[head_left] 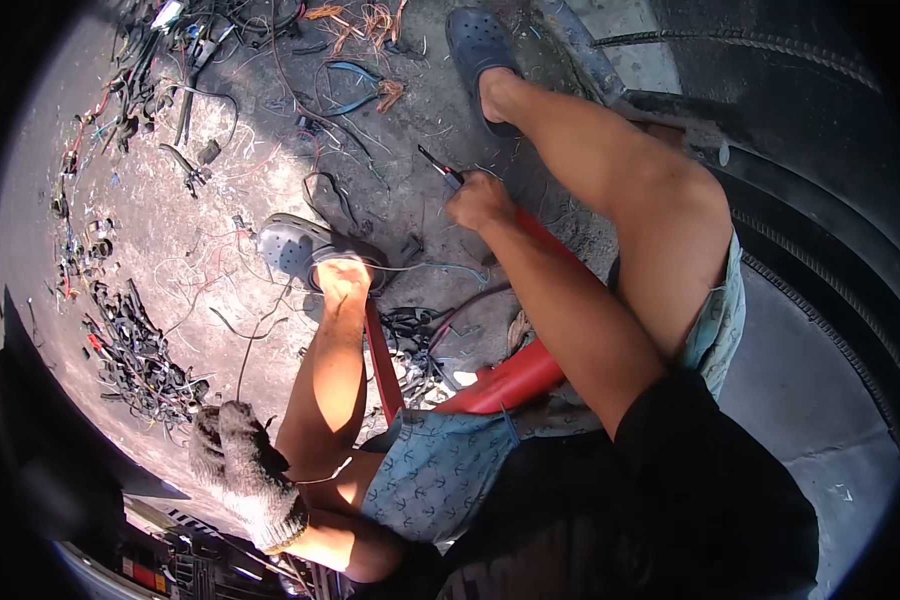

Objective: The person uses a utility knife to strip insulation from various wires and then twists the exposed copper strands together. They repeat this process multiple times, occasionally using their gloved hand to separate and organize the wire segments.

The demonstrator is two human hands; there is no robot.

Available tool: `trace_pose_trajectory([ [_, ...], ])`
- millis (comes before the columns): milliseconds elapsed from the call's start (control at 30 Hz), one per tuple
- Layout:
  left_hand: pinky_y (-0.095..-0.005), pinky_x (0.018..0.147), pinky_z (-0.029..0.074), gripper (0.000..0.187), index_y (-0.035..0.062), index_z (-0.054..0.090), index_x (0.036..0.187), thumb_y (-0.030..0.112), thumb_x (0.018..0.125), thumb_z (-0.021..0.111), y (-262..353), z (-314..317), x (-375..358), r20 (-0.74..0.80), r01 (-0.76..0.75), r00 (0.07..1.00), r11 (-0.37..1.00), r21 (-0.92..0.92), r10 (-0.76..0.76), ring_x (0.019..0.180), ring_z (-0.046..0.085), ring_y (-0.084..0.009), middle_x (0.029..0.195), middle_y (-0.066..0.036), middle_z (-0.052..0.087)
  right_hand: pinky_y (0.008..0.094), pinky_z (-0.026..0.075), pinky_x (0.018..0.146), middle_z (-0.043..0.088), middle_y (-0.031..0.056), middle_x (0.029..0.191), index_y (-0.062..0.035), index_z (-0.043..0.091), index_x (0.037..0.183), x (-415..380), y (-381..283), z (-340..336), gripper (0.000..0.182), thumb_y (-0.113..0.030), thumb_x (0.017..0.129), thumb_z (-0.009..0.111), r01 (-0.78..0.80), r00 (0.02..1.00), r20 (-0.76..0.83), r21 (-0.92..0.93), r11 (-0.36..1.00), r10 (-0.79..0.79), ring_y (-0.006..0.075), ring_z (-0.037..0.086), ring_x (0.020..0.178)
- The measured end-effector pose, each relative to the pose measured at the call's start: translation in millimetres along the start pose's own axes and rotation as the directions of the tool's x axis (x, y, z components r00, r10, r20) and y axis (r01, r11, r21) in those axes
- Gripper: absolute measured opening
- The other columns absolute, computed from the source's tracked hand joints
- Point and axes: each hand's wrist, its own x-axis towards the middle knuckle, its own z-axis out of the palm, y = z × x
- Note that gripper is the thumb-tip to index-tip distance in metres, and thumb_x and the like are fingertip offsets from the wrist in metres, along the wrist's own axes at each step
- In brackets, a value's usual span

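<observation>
My left hand [238, 465], in a grey-and-white knitted glove with dark stains, is closed at the lower left beside my bent leg. A thin dark wire [247, 355] rises from its fingers toward the floor ahead. Near the glove's wrist shows a short pale wire end [332, 473]. Bare and closed, my right hand [481, 201] is out between my knees around a slim knife [440, 166] with a dark tip and a bit of red at the handle. The knife points up and left, apart from the wires. Its grip is mostly hidden by my fingers.
Cut wires and connectors [150, 350] lie heaped along the left. A wire tangle [365, 85] with copper strands lies ahead. Under me is a red plastic seat [500, 385], with black scraps [410, 325] before it. Ribbed black tyre-like pieces [810, 260] stand at right.
</observation>
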Motion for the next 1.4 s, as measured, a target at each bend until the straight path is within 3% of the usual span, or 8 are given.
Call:
trace_pose_trajectory([
  [233,-0.0297,0.049,0.034,0.026,-0.0008,0.056,0.069,0.014,0.091,0.062,22.9,27.1,-1.4,0.323,-0.269,0.917,0.960,0.075,0.232,0.052,0.044,-0.0120,0.056,-0.006,0.053,0.0423,0.051,0.061,0.068,0.0134,0.077,-0.0059,0.064,0.082,-4.9,-3.4,17.5,0.030,-0.035,0.076,0.063,0.006,0.991,0.125,0.344,0.939,-0.053,0.0319,0.066,0.069],
  [333,-0.0299,0.050,0.032,0.029,0.0027,0.053,0.068,0.018,0.090,0.064,41.4,44.6,-13.5,0.475,-0.515,0.774,0.852,0.087,0.419,0.053,0.042,-0.0108,0.056,-0.003,0.047,0.0356,0.046,0.048,0.065,0.0086,0.075,-0.0082,0.060,0.090,-39.5,-38.4,-4.7,0.036,-0.044,0.087,0.060,-0.494,0.766,0.632,0.694,0.524,-0.115,0.0185,0.060,0.059],
  [467,-0.0327,0.053,0.035,0.027,0.0012,0.053,0.067,0.014,0.087,0.066,54.6,62.4,-30.6,0.607,-0.615,0.633,0.788,0.017,0.481,0.057,0.044,-0.0131,0.059,-0.006,0.048,0.0347,0.048,0.049,0.065,0.0118,0.086,-0.0062,0.056,0.099,-66.5,-65.9,-45.5,0.030,-0.035,0.089,0.061,-0.579,0.724,0.594,0.799,0.161,-0.351,0.0164,0.057,0.059],
  [800,-0.0256,0.042,0.026,0.026,0.0087,0.051,0.068,0.019,0.084,0.069,18.5,28.0,-25.2,0.484,-0.073,0.849,0.953,-0.295,0.215,0.044,0.035,-0.0066,0.056,0.003,0.047,0.0378,0.046,0.054,0.060,0.0057,0.080,-0.0067,0.059,0.095,-58.5,-66.8,-147.5,0.013,-0.011,0.083,0.058,-0.348,0.907,0.206,0.857,-0.380,-0.367,0.0151,0.050,0.059],
  [933,-0.0268,0.042,0.027,0.033,0.0096,0.050,0.064,0.026,0.083,0.071,3.2,16.2,-7.3,0.407,-0.055,0.913,0.994,0.090,0.014,0.044,0.036,-0.0075,0.052,0.004,0.044,0.0359,0.046,0.055,0.062,0.0044,0.082,-0.0101,0.057,0.096,-84.0,-65.3,-188.6,0.014,-0.018,0.085,0.062,-0.179,0.907,0.072,0.958,-0.224,-0.415,0.0138,0.051,0.060],
  [1100,-0.0329,0.047,0.035,0.036,0.0011,0.056,0.066,0.030,0.085,0.067,30.7,49.3,-57.4,0.346,-0.335,0.894,0.937,0.100,0.283,0.048,0.044,-0.0162,0.057,-0.008,0.052,0.0301,0.043,0.046,0.063,0.0096,0.072,-0.0027,0.062,0.085,-120.9,-36.3,-131.8,0.036,-0.038,0.086,0.068,0.062,0.913,0.176,0.832,0.552,-0.367,0.0148,0.052,0.050],
  [1267,-0.0336,0.047,0.041,0.032,0.0004,0.058,0.065,0.023,0.086,0.066,47.3,72.4,-137.3,0.451,-0.683,0.683,0.721,0.116,0.575,0.047,0.053,-0.0160,0.054,-0.008,0.055,0.0320,0.047,0.049,0.067,0.0077,0.091,-0.0039,0.058,0.106,-168.9,-36.9,-123.8,0.037,-0.038,0.093,0.058,-0.463,0.527,0.535,0.832,0.304,-0.660,0.0162,0.058,0.060],
  [1400,-0.0418,0.056,0.044,0.024,0.0007,0.061,0.069,0.020,0.082,0.067,23.6,40.7,-161.2,0.576,-0.801,0.571,0.552,0.233,0.585,0.060,0.060,-0.0325,0.064,-0.017,0.059,0.0295,0.046,0.049,0.065,0.0064,0.083,-0.0051,0.061,0.102,-143.4,-38.5,-144.3,0.016,-0.015,0.089,0.059,-0.405,0.742,0.312,0.914,-0.025,-0.594,0.0131,0.053,0.060],
])
